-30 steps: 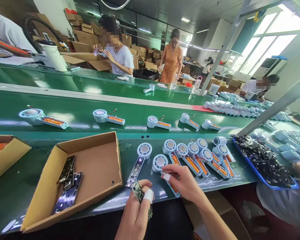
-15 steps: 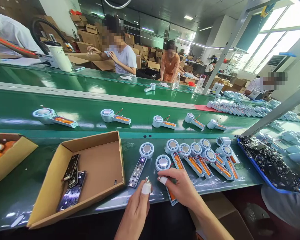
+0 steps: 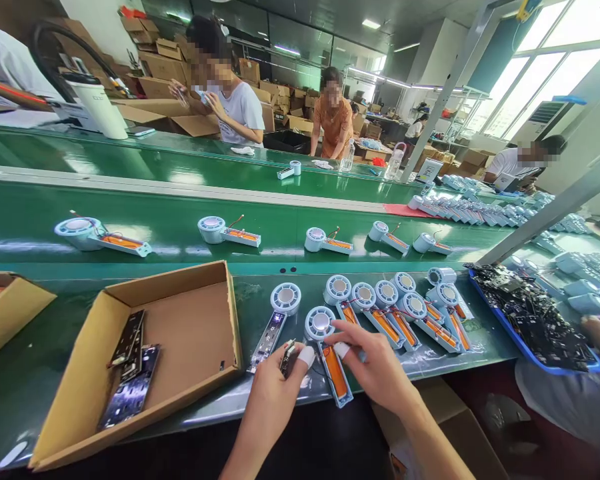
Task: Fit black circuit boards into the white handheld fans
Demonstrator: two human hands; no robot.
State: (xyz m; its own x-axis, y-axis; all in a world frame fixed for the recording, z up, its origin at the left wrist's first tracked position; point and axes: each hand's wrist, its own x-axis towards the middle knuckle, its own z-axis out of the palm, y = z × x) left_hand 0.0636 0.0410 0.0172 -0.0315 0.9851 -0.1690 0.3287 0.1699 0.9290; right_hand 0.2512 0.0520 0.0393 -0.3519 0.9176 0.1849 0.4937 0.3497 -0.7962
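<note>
On the table [image 3: 10,393]: an open carton [image 3: 187,327] left; a blue tray [image 3: 560,369] of dark boards right; pale-blue units [image 3: 386,293] crowded beyond the right hand [image 3: 377,370]. One round-headed unit [image 3: 332,361], handle orange inside, lay between both hands. Left hand [image 3: 275,390]: fingers gripped a circuit board [image 3: 287,360], partly hidden. Right fingers: parted, beside the unit's head.

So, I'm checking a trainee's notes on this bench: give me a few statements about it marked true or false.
1. The left hand holds a small circuit board. True.
2. The cardboard tray left of the left hand holds bottles. False: dark panels lie in the cardboard tray.
3. White covers wrap both thumbs. True.
4. The fan unit nearest the right hand has its orange part hidden. False: the orange part shows.
5. The blue tray holds dark boards. True.
</note>
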